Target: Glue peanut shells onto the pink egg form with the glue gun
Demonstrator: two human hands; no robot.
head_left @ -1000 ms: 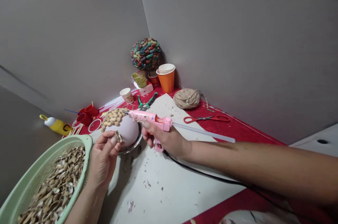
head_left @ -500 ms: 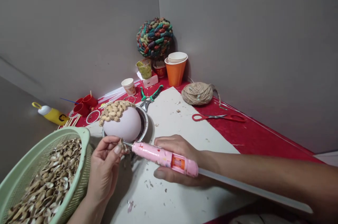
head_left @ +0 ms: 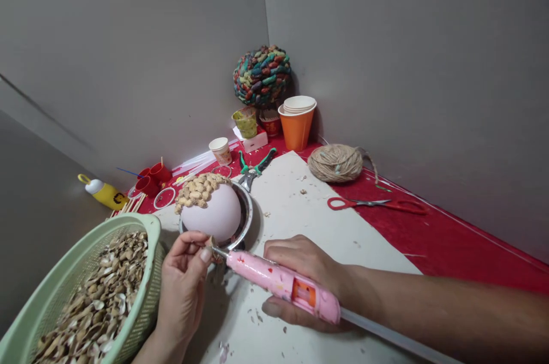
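My left hand (head_left: 186, 278) pinches a peanut shell (head_left: 210, 243) between thumb and fingers. Wrapped in my right hand (head_left: 306, 270) is a pink hot glue gun (head_left: 270, 281), with a long glue stick (head_left: 386, 332) coming out of its back. The gun's metal nozzle (head_left: 220, 251) meets the shell, or comes very close to it. Just beyond the hands, a pale ball (head_left: 217, 212) rests in a metal bowl (head_left: 247, 216). Peanut shells (head_left: 201, 188) cover the ball's upper left part.
A green basket (head_left: 151, 261) of shells stands at the left. Behind lie green-handled pliers (head_left: 253, 168), twine (head_left: 337, 163) and red scissors (head_left: 377, 204). Cups (head_left: 297, 127) and a colourful shell-covered ball (head_left: 262, 75) stand in the wall corner. Bits of shell litter the white board (head_left: 300, 221).
The whole scene has shifted a little right and down as the head view turned. Both hands keep their grip, with the nozzle still at the shell.
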